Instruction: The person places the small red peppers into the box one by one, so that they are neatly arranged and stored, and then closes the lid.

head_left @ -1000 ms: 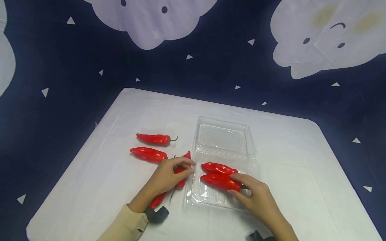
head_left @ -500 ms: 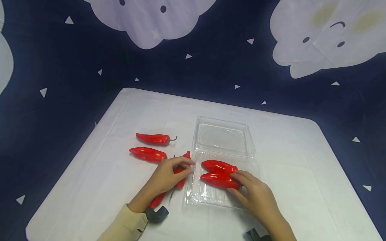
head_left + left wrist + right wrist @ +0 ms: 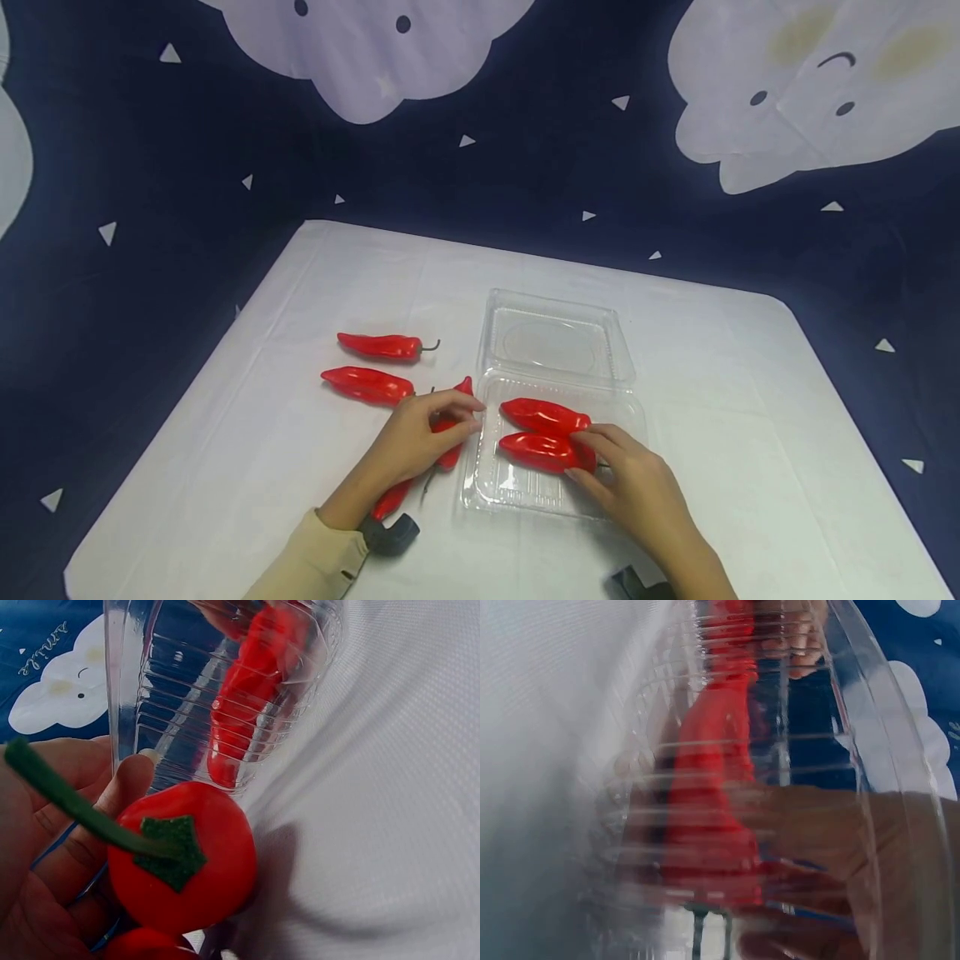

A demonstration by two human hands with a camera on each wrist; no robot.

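A clear plastic clamshell container [image 3: 480, 493] lies with its lid [image 3: 551, 343] folded back. Two glossy red chili peppers lie side by side in its base: a farther chili pepper [image 3: 542, 413] and a nearer chili pepper [image 3: 542, 450]. My right hand [image 3: 637, 483] pinches the nearer one at its stem end, thumb on the near side. At the container's left rim, the thumb and fingertips of my left hand [image 3: 412, 437] hold the edge. Beneath that hand is another chili pepper [image 3: 451, 457]; its green stem and round end show large in the left wrist view.
Left of the container, a chili pepper [image 3: 379, 346] and another chili pepper [image 3: 366, 385] lie on the white tabletop [image 3: 247, 467]. One more chili pepper [image 3: 393, 500] is partly hidden by the left wrist. A dark blue cloud-patterned cloth [image 3: 525, 183] hangs behind the table.
The farther pepper in the container has shifted slightly away from me. My right hand has moved a little left, still on the nearer pepper. The left hand stays in place.
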